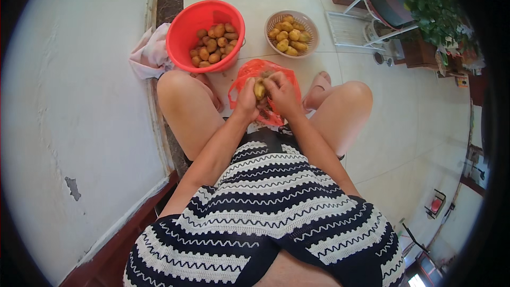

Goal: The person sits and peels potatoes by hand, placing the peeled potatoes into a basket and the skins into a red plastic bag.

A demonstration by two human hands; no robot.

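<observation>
Between my knees, my left hand (248,97) holds a yellowish potato (259,91), part of its surface bare of skin. My right hand (282,89) is at the potato's upper right side, its thumb and fingers pinched together. A blurred greyish-brown piece, apparently potato skin (266,74), shows at those fingertips. Beneath both hands a red plastic bag (289,75) lies spread on the floor, with dark scraps inside. Beyond it to the left, a red bucket (187,54) contains several brown unpeeled potatoes (211,45). To the right, a plastic colander (271,21) holds several yellow peeled potatoes (294,35).
A pale cloth (153,54) lies against the bucket's left side. The white wall (99,87) runs close along my left. On the tiled floor (394,119) to the far right stands a white metal rack (370,40) with a large potted plant (434,8).
</observation>
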